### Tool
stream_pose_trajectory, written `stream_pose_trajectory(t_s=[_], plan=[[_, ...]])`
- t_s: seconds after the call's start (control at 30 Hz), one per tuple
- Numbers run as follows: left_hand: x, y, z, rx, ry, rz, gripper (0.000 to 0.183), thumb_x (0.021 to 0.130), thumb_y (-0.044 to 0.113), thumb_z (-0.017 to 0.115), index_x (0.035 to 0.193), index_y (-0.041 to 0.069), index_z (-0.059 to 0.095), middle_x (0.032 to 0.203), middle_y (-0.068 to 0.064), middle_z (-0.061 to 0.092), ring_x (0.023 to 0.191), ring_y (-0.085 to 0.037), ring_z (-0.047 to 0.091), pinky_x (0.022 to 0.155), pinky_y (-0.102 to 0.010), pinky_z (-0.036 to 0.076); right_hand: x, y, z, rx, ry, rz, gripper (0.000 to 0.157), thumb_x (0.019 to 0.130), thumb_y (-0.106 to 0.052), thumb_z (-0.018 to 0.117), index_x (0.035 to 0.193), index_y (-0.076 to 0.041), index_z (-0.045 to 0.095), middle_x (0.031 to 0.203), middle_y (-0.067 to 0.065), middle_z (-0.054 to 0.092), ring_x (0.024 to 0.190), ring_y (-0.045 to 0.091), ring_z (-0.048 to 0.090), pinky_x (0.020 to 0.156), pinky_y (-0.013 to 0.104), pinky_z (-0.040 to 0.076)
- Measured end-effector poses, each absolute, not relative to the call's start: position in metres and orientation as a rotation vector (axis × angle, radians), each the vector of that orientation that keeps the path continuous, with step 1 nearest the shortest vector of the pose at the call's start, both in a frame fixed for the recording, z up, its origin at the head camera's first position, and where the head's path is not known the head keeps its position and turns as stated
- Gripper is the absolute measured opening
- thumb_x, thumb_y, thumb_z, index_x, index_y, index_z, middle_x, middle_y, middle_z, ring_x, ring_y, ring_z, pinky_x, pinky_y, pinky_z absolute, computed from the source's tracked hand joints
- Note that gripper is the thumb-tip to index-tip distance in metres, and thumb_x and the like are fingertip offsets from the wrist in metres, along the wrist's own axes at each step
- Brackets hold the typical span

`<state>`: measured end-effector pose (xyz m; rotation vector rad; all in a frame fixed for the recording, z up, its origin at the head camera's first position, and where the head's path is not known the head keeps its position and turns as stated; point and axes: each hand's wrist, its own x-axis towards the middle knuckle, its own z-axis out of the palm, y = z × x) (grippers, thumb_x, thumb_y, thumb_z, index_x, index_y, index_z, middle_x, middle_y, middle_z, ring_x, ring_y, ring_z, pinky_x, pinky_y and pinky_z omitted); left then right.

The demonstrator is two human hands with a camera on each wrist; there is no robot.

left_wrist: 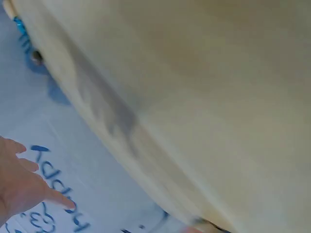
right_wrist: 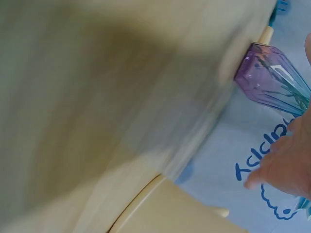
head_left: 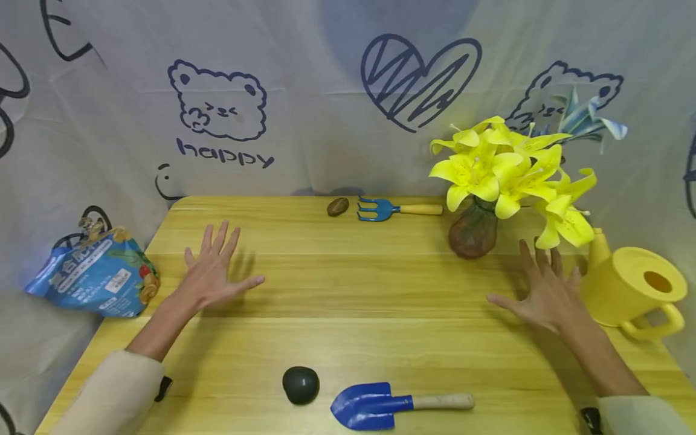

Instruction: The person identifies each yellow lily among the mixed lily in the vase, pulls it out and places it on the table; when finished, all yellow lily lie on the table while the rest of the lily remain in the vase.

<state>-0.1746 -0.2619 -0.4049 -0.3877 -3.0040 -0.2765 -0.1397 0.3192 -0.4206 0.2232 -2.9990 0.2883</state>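
My left hand (head_left: 216, 272) hovers over the left part of the table, fingers spread and holding nothing; the blue printed bag (head_left: 103, 275) is the thing nearest to it. Over the right part my right hand (head_left: 549, 296) is likewise spread, with nothing in it. Just beside that hand stands a yellow watering can (head_left: 636, 284). Beyond its fingertips is a vase (head_left: 472, 232) of yellow lilies (head_left: 505, 163); the right wrist view shows the vase (right_wrist: 272, 75) as purple, faceted and see-through. In the left wrist view part of my left hand (left_wrist: 22, 182) shows at the edge.
A dark rounded stone (head_left: 301, 385) and a blue trowel (head_left: 370, 406) with a wooden handle lie near the front. At the back edge are a brown stone (head_left: 338, 207) and a small blue hand rake (head_left: 383, 209). A printed cloth (head_left: 315, 96) hangs behind the table.
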Motion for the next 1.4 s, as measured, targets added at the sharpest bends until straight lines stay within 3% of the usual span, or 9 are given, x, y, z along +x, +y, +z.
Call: stream_pose_trajectory(t_s=[0.2, 0.53, 0.63, 0.77, 0.83, 0.93, 1.1, 1.27, 1.4], plan=[[-0.2, -0.214, -0.385, -0.553, -2.968, -0.553, 0.095, 0.072, 0.065, 0.052, 0.142, 0.022, 0.004, 0.147, -0.001, -0.006, 0.132, -0.022, -0.009, 0.095, -0.065, 0.007, -0.16, 0.304, -0.412, 0.212, -3.019, 0.649, 0.107, 0.072, -0.058, 0.06, 0.139, -0.019, -0.014, 0.145, 0.009, -0.014, 0.12, 0.055, 0.011, 0.087, 0.068, 0.018], [-0.244, -0.097, -0.36, -0.862, -2.827, -1.203, 0.066, 0.081, 0.042, 0.06, 0.136, 0.015, 0.034, 0.139, -0.001, 0.031, 0.124, -0.021, 0.032, 0.098, -0.039, 0.031, -0.2, 0.282, -0.419, 0.062, -2.699, 1.104, 0.089, 0.076, -0.046, 0.064, 0.141, -0.027, 0.006, 0.143, 0.011, 0.017, 0.125, 0.041, 0.021, 0.094, 0.059, 0.022], [-0.252, -0.057, -0.361, -0.797, -2.689, -1.678, 0.051, 0.081, 0.032, 0.063, 0.126, 0.012, 0.048, 0.126, -0.002, 0.048, 0.113, -0.016, 0.046, 0.089, -0.032, 0.041, -0.208, 0.283, -0.424, 0.055, -2.629, 1.11, 0.077, 0.077, -0.042, 0.065, 0.139, -0.018, 0.027, 0.137, 0.015, 0.031, 0.12, 0.04, 0.033, 0.09, 0.054, 0.032], [-0.255, -0.001, -0.368, -0.544, -2.473, -2.223, 0.035, 0.078, 0.024, 0.067, 0.109, 0.008, 0.062, 0.104, 0.0, 0.062, 0.095, -0.011, 0.057, 0.081, -0.024, 0.045, -0.216, 0.286, -0.431, 0.052, -2.537, 1.037, 0.048, 0.072, -0.036, 0.071, 0.11, -0.009, 0.059, 0.109, 0.013, 0.059, 0.095, 0.028, 0.056, 0.071, 0.029, 0.046], [-0.255, 0.026, -0.372, -0.424, -2.391, -2.355, 0.03, 0.076, 0.021, 0.07, 0.102, 0.007, 0.065, 0.096, 0.001, 0.065, 0.087, -0.009, 0.059, 0.077, -0.021, 0.046, -0.217, 0.287, -0.434, 0.039, -2.499, 1.009, 0.04, 0.069, -0.033, 0.074, 0.098, -0.008, 0.063, 0.097, 0.011, 0.064, 0.084, 0.022, 0.058, 0.061, 0.017, 0.042], [-0.255, 0.059, -0.376, -0.294, -2.283, -2.44, 0.024, 0.074, 0.015, 0.071, 0.097, 0.007, 0.068, 0.088, 0.002, 0.066, 0.081, -0.008, 0.06, 0.072, -0.021, 0.047, -0.219, 0.288, -0.436, 0.027, -2.478, 1.025, 0.038, 0.068, -0.031, 0.076, 0.097, -0.009, 0.066, 0.096, 0.01, 0.065, 0.083, 0.019, 0.059, 0.058, 0.009, 0.038], [-0.258, 0.102, -0.375, -0.041, -2.123, -2.445, 0.019, 0.071, 0.005, 0.072, 0.09, 0.004, 0.069, 0.078, 0.001, 0.065, 0.071, -0.006, 0.057, 0.066, -0.023, 0.05, -0.221, 0.287, -0.435, 0.021, -2.482, 1.095, 0.044, 0.068, -0.031, 0.076, 0.105, -0.01, 0.065, 0.103, 0.009, 0.063, 0.09, 0.02, 0.059, 0.064, 0.012, 0.043], [-0.25, 0.132, -0.37, 0.041, -2.116, -2.282, 0.021, 0.067, 0.022, 0.077, 0.077, 0.004, 0.071, 0.067, 0.0, 0.065, 0.062, -0.003, 0.054, 0.057, -0.018, 0.047, -0.224, 0.293, -0.443, 0.054, -2.465, 1.167, 0.048, 0.069, -0.029, 0.075, 0.111, -0.01, 0.062, 0.105, 0.008, 0.062, 0.093, 0.017, 0.059, 0.066, 0.014, 0.045], [-0.248, 0.142, -0.368, 0.028, -2.117, -2.106, 0.018, 0.067, 0.02, 0.077, 0.074, 0.004, 0.071, 0.065, -0.002, 0.065, 0.06, -0.001, 0.054, 0.055, -0.013, 0.045, -0.234, 0.303, -0.461, 0.099, -2.414, 1.165, 0.047, 0.069, -0.029, 0.075, 0.111, -0.015, 0.062, 0.104, 0.01, 0.063, 0.088, 0.015, 0.06, 0.063, 0.013, 0.044]])
